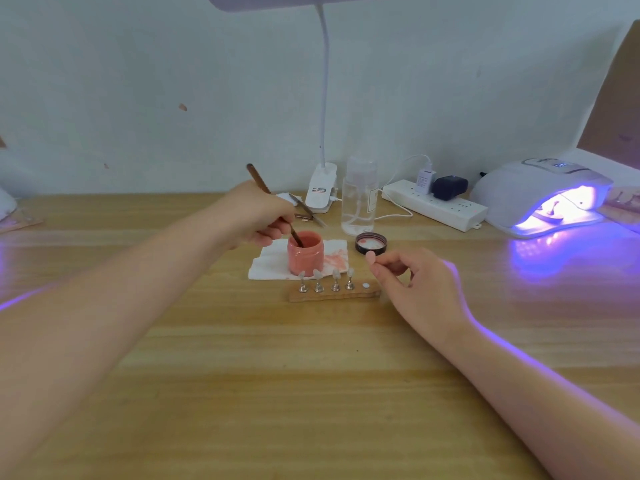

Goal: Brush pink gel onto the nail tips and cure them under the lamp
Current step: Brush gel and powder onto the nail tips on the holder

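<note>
while the brush dips: left hand (258,216) grips the brush (277,207), bristles in the pink gel jar (305,252) on a tissue (268,266).
right hand (412,275): fingers pinch 1 pink nail tip (370,257) above the wooden stand (334,293).
stand: 4 tips mounted, 1 spot bare.
handling: tips light, brittle, slick; likely best held by the edges.
lamp (540,195): lit; contents hard to make out.

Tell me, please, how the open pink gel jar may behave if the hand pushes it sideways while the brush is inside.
The pink gel jar looks short and wide, so it would probably slide, not tip. It stands on a white tissue, which may slip or bunch on the table. The left hand keeps the brush in it, so leverage could tilt a light jar.
</note>
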### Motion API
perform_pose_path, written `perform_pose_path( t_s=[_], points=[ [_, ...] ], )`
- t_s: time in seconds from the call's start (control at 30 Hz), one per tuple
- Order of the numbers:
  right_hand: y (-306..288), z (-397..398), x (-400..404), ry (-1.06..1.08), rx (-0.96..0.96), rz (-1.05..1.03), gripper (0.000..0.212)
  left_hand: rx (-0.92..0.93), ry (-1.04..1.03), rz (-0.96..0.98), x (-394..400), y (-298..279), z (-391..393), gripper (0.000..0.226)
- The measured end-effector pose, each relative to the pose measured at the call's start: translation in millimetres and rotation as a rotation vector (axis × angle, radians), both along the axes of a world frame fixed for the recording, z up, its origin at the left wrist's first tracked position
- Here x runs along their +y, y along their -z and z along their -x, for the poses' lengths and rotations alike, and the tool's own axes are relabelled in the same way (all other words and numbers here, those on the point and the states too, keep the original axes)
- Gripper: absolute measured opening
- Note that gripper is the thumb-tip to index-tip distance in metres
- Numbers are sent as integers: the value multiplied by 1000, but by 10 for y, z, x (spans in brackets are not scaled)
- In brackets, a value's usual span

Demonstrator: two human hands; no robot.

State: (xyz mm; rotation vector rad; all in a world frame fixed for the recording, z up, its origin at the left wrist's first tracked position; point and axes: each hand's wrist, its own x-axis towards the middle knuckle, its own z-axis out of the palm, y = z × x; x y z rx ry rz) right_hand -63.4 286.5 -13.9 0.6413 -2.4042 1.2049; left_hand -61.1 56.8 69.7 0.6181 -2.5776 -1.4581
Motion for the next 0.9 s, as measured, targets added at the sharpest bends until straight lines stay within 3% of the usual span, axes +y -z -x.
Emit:
perform_pose_path(
  t_s=[0.2, 0.33, 0.67, 0.9],
  points=[
    [-5, -3, -12, 4, 12, -16, 12, -41, -98, -472, -266, 9, -116, 18],
    [-11, -13, -13, 2, 13, -4, 12, -105, -103, -675, -396, 104, -172, 16],
    [-15, -15, -6, 8, 40, -18, 13, -137, -150, -803, -583, 266, -238, 17],
    [-13, -20, -23, 2, 53, -14, 14, 16, -175, -898, -433, 285, -220, 18]
  ],
)
